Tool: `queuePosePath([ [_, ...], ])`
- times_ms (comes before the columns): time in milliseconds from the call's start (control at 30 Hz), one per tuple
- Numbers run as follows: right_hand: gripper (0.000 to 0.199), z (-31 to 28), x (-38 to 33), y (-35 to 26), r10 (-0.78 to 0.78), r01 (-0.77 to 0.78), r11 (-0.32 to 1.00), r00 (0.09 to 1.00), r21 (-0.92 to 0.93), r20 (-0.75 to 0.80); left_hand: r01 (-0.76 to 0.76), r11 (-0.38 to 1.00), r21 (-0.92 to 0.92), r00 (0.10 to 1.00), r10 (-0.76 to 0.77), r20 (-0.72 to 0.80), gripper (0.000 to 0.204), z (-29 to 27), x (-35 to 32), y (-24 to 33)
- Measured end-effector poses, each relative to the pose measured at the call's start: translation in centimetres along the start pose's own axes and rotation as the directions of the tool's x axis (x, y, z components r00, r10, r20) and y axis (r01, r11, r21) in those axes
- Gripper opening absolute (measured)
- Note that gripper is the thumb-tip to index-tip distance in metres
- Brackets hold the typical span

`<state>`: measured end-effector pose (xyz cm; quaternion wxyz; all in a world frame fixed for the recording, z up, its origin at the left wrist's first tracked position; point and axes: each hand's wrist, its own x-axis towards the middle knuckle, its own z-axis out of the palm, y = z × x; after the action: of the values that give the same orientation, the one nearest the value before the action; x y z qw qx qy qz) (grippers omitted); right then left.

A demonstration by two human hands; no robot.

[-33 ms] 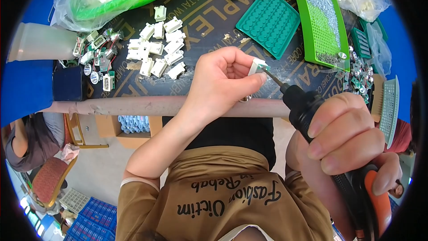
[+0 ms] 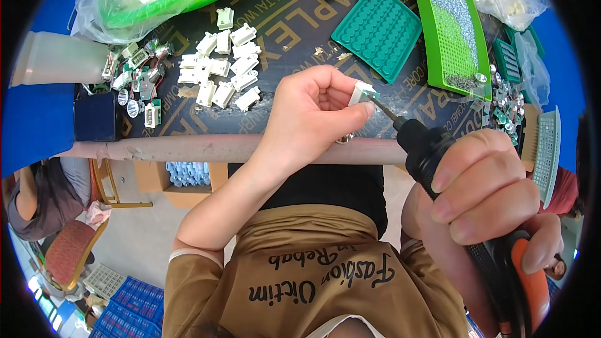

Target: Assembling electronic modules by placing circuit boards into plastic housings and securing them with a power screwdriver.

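Observation:
My left hand point(image 2: 308, 111) pinches a small white plastic housing point(image 2: 359, 93) between thumb and fingers, above the table's near edge. A bit of green circuit board shows on the housing's right side. Wrapped round a black and orange electric screwdriver point(image 2: 427, 149) is my right hand point(image 2: 485, 188). The screwdriver's thin bit points up and left, and its tip meets the housing at the green board. Whether a screw sits under the tip is too small to tell. Below my left hand, part of a shiny round piece point(image 2: 345, 139) shows at the table edge.
Loose white housings point(image 2: 220, 67) lie left of my hand. Beyond them stands a green basket point(image 2: 188, 6) of more housings. Wired boards with reflectors point(image 2: 141, 78) lie far left. A green dimpled tray point(image 2: 377, 34) and a lime tray of small screws point(image 2: 441, 31) lie ahead right.

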<state>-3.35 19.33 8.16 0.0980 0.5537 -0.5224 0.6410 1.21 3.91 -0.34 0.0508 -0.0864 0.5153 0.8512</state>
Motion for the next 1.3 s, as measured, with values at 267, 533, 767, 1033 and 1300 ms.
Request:
queuePosePath([
  [267,0.049,-0.2,0.1,-0.6,0.048,-0.048,0.999,0.998,0.000,0.051,0.013,1.000,0.003,1.000,-0.013,-0.009,0.015,0.1,-0.1,-0.1],
  [533,0.039,0.1,0.2,0.0,0.095,-0.095,0.995,0.990,-0.001,0.106,-0.012,0.997,0.082,1.000,0.013,-0.012,0.015,-0.1,-0.2,-0.3],
  [767,0.030,-0.2,1.1,0.8,0.120,-0.120,0.993,0.982,-0.011,0.148,-0.022,0.988,0.156,1.000,0.022,0.003,0.015,-0.1,-0.2,0.1],
  [1033,0.084,0.6,0.2,-1.0,-0.100,0.111,0.993,0.975,0.045,-0.200,0.010,0.999,0.053,0.997,-0.014,0.077,0.015,-0.1,-0.1,-0.4],
  [1300,0.092,-7.2,-2.9,-1.2,0.106,-0.075,0.993,0.914,0.093,-0.392,-0.099,0.992,-0.084,0.995,0.101,0.020,0.016,-0.1,-0.1,-0.4],
])
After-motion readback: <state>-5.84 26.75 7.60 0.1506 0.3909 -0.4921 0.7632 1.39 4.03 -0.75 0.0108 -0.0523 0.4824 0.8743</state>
